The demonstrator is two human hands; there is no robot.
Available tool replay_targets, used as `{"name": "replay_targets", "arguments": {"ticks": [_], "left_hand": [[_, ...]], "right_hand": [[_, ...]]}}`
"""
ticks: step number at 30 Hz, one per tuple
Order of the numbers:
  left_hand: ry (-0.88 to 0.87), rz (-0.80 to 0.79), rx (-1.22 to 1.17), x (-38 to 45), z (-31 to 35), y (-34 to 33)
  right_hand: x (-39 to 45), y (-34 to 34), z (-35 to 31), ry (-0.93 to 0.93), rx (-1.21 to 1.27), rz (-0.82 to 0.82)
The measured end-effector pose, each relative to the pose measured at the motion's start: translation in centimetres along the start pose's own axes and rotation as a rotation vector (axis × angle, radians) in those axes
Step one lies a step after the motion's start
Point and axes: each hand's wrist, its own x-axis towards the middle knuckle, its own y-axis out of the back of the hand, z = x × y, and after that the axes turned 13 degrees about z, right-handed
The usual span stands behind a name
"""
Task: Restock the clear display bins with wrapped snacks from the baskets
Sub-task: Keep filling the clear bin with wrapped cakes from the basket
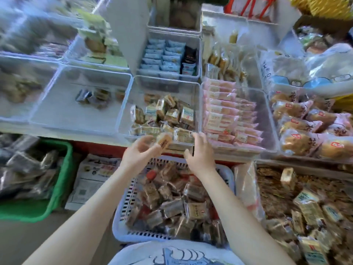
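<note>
One crinkly wrapped snack pinched in left hand; right hand fingers loose over one white slotted basket.

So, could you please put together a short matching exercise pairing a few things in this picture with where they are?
Things:
1. green basket
2. white basket
3. pink packets
4. blue packets

Places:
A. in the clear bin just right of the bin above the hands
B. on the floor at the far left, holding dark packets
C. in a clear bin in the row behind, beside a few dark packets
D. directly below both hands, full of brown wrapped snacks

Pairs: 1-B, 2-D, 3-A, 4-C
</note>
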Motion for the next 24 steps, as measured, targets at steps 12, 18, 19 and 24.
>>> {"name": "replay_targets", "arguments": {"ticks": [12,18,19,24], "left_hand": [[-0.447,0.153,0.306,12.7,-1.6,-1.1],[-0.439,-0.075,0.675,12.2,-1.5,-2.2],[-0.438,-0.049,0.682,11.6,-1.3,-2.1],[-0.528,-0.033,0.537,4.9,-0.2,-3.5]], "right_hand": [[0.7,-4.2,-0.3,0.081,-0.642,-0.188],[0.8,-4.0,-0.4,0.076,-0.628,-0.232],[0.8,-3.9,-0.4,0.077,-0.623,-0.244],[0.1,-1.6,-0.5,0.059,-0.297,-0.125]]}}
